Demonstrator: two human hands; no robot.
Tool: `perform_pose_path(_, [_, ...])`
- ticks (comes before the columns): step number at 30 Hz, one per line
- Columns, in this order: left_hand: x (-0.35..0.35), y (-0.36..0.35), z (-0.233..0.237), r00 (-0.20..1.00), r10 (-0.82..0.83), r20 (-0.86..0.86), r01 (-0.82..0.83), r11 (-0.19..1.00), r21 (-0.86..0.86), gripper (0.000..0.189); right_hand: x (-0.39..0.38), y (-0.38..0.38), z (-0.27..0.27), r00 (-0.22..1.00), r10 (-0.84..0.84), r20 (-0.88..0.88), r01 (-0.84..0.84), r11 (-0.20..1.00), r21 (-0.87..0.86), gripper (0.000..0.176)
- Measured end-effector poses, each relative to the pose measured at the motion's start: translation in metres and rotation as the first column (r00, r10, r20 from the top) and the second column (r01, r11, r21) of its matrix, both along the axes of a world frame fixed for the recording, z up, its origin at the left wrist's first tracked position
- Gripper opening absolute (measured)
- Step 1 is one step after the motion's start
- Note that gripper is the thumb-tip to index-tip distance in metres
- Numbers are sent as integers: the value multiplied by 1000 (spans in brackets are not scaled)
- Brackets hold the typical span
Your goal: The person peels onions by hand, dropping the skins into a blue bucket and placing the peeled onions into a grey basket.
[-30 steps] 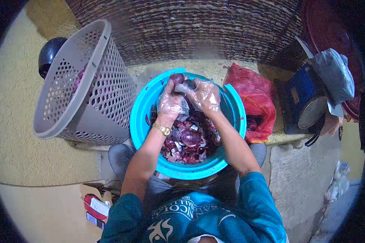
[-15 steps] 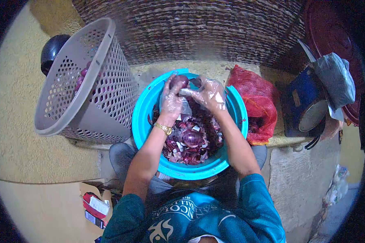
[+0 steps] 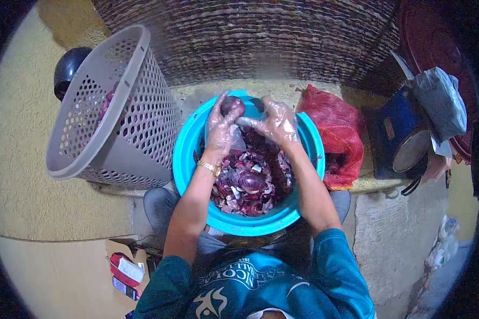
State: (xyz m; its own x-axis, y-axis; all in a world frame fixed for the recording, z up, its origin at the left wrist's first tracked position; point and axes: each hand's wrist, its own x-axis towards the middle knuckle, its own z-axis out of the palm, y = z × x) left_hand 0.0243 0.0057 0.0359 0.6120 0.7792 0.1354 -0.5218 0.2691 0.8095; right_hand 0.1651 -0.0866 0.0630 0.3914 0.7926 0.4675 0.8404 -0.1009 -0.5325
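- A grey perforated basket (image 3: pixel 112 106) is seen tilted to the left of the basin, with purple onions dimly visible through its holes.
- A turquoise basin (image 3: pixel 185 154) is placed in front of the person, just beside the basket.
- A red mesh sack (image 3: pixel 335 133) is laid against the basin's right rim.
- A heap of purple onion peels (image 3: pixel 250 183) is spread over the basin's floor.
- The left hand (image 3: pixel 218 130), covered by a clear plastic glove, is closed around a red onion (image 3: pixel 232 106), which is held above the basin's far rim.
- The right hand (image 3: pixel 278 122), likewise gloved, is curled around a grey sliver (image 3: pixel 245 121) pointed at the onion; whether it is a blade or a peel cannot be told.
- A gold watch (image 3: pixel 209 167) is worn on the left wrist.
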Motion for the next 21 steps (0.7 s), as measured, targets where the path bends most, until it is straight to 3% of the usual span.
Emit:
perform_pose_path(11, [5, 0, -3, 999, 33, -25, -33, 999, 22, 66, 2, 0, -7, 994, 81, 66, -88, 990, 109, 54])
perform_pose_path(13, [5, 1, -4, 999, 32, -39, -31, 999, 29, 67, 3, 3, -10, 998, 53, 38, -51, 998, -29, 55])
perform_pose_path(19, [5, 1, -7, 994, 68, -84, -60, 993, 103, 56, 3, 5, -12, 995, 98, 2, -98, 995, 25, 56])
perform_pose_path(21, [5, -1, -6, 997, 52, -55, -49, 997, 55, 53, 1, -1, 1, 995, 98, -26, -98, 995, -11, 57])
